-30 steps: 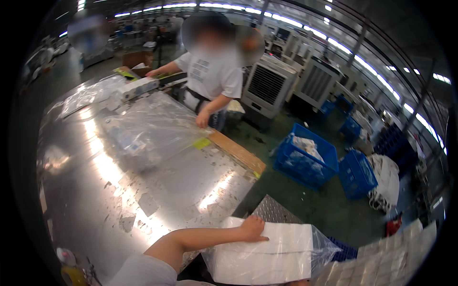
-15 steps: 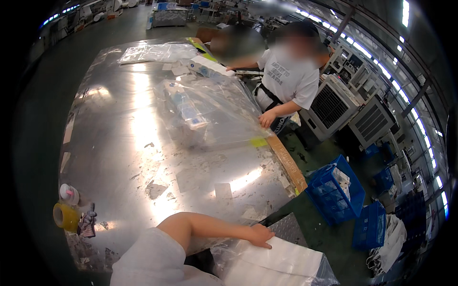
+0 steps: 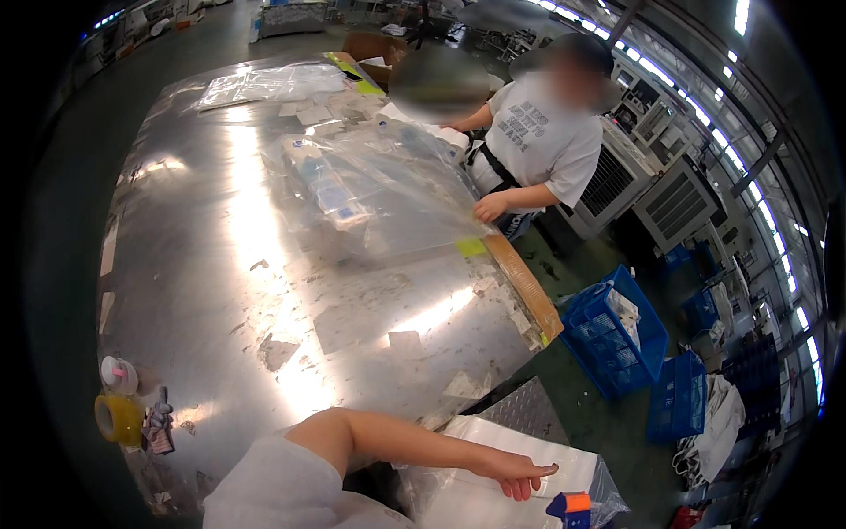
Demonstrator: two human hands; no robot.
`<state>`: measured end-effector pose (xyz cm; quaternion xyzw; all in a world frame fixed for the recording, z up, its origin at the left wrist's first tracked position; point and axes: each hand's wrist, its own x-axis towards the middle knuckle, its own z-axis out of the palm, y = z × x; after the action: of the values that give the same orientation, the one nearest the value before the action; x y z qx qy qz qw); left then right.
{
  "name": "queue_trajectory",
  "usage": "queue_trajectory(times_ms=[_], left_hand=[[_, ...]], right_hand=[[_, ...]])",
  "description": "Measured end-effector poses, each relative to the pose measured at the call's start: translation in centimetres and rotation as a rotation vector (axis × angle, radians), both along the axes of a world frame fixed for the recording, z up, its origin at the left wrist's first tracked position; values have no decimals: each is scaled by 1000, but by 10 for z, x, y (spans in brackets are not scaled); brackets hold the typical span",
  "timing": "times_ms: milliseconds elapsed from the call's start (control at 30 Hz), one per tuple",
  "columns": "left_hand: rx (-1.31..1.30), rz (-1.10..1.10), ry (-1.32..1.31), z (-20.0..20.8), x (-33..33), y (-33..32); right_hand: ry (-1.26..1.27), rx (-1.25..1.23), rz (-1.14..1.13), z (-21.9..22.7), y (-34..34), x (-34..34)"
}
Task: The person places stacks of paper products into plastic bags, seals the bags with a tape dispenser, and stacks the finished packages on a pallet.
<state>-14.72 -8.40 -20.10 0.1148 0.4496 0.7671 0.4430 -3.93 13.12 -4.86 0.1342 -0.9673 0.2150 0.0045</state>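
My left hand [image 3: 522, 473] reaches in from the lower left with its forearm across the near edge of the metal table. Its fingers are apart: one points right and the others bend downward, with nothing held. Below it lies a white stack [image 3: 480, 494] in a clear plastic bag; whether the fingertips touch it I cannot tell. Just right of the hand a blue and orange block-shaped object [image 3: 570, 509] shows at the lower edge, over the bag; what carries it is hidden. My right hand is out of view.
Across the metal table [image 3: 185, 291], a co-worker [image 3: 548, 132] handles a large clear plastic sheet [image 3: 397, 189] over packs. A yellow tape roll [image 3: 117, 418], a white round container [image 3: 118, 376] and grey-pink gloves [image 3: 159, 428] sit at left. Blue crates [image 3: 617, 339] stand on the floor at right.
My left hand has moved right across the bagged stack, from its far edge, and its fingers have spread. The blue and orange object has come into view beside it.
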Motion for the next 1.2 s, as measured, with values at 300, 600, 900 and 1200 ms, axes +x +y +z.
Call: queue_trajectory(times_ms=[300,600,900,1200], left_hand=[[212,-78,64,13,17,-8],[-119,301,220,2,-1,-37],[-389,511,348,-6,-92,-106],[-492,224,318,-135,-111,-72]], right_hand=[[299,-72,250,-9,-50,1],[216,62,261,-46,-49,-18],[162,173,165,-76,52,40],[-89,304,6,-90,24,48]])
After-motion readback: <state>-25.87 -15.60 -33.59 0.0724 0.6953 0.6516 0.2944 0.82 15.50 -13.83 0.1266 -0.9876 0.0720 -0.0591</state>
